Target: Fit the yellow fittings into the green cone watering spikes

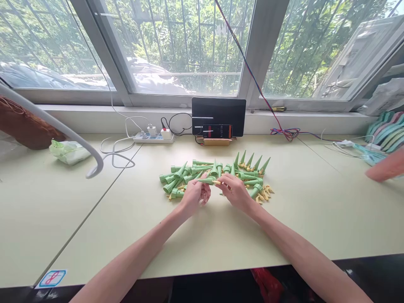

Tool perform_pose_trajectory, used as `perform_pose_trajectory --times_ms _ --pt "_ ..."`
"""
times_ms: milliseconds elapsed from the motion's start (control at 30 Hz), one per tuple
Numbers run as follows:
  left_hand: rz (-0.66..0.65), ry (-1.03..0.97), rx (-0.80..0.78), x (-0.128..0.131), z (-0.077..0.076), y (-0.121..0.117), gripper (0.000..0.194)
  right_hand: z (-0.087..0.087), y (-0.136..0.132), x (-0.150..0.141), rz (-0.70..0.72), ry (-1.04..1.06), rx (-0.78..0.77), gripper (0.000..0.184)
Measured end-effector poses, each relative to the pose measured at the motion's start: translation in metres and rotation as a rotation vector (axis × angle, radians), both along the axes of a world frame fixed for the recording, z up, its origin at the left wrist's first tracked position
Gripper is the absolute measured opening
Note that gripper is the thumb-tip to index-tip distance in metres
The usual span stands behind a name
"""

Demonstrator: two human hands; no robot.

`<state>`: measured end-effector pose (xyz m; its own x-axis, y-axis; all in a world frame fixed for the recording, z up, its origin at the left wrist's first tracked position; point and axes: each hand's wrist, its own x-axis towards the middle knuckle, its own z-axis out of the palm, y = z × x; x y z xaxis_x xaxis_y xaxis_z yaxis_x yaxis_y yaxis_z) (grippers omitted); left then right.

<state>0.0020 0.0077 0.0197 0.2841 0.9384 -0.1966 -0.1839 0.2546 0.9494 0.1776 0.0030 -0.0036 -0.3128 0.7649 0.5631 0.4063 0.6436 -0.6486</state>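
My left hand [195, 194] is closed around a green plastic cone spike [206, 181] lying roughly level above the table. My right hand [235, 191] pinches a small yellow piece [218, 183] at the spike's right end. Just behind both hands lies a heap of several green cone spikes [186, 173], some lying flat and a few standing upright [252, 162] at the back right. Small yellow pieces [264, 193] are scattered at the heap's right and left edges.
A pale green table [94, 210] runs under a window. A dark tablet [219, 112] with a phone [217, 131] in front leans on the sill. A power strip [154, 136] and cables lie left. A wrapped packet [67, 150] sits far left. Another person's arm [386, 167] shows at right.
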Motion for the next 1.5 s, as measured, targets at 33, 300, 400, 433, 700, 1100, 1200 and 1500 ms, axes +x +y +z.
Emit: perform_pose_trajectory --times_ms 33,300,400,433,700,1100,1200,1500 --pt "-0.016 -0.003 -0.012 0.000 0.000 0.000 0.049 0.000 0.000 0.000 0.003 0.002 0.005 0.020" --pt "-0.131 -0.029 -0.011 -0.003 0.000 0.001 0.052 -0.002 0.001 0.002 -0.016 0.003 0.009 0.019" --pt "-0.149 -0.035 -0.005 -0.003 -0.001 0.001 0.050 -0.004 0.002 0.003 -0.030 0.002 -0.004 0.019" --pt "-0.156 -0.036 0.002 -0.003 -0.001 0.001 0.049 -0.004 0.002 0.004 -0.033 0.003 -0.008 0.019" --pt "-0.204 -0.021 0.066 -0.002 -0.001 -0.001 0.042 -0.005 0.004 0.006 -0.051 0.018 -0.044 0.021" --pt "-0.206 0.163 0.272 -0.002 -0.008 -0.001 0.037 -0.003 0.003 0.006 -0.093 0.014 -0.064 0.025" --pt "-0.184 0.208 0.338 -0.003 -0.010 -0.001 0.036 -0.002 0.002 0.006 -0.093 0.014 -0.070 0.025" --pt "-0.119 0.317 0.421 -0.003 -0.009 -0.002 0.034 0.000 0.001 0.006 -0.077 0.033 -0.103 0.027"
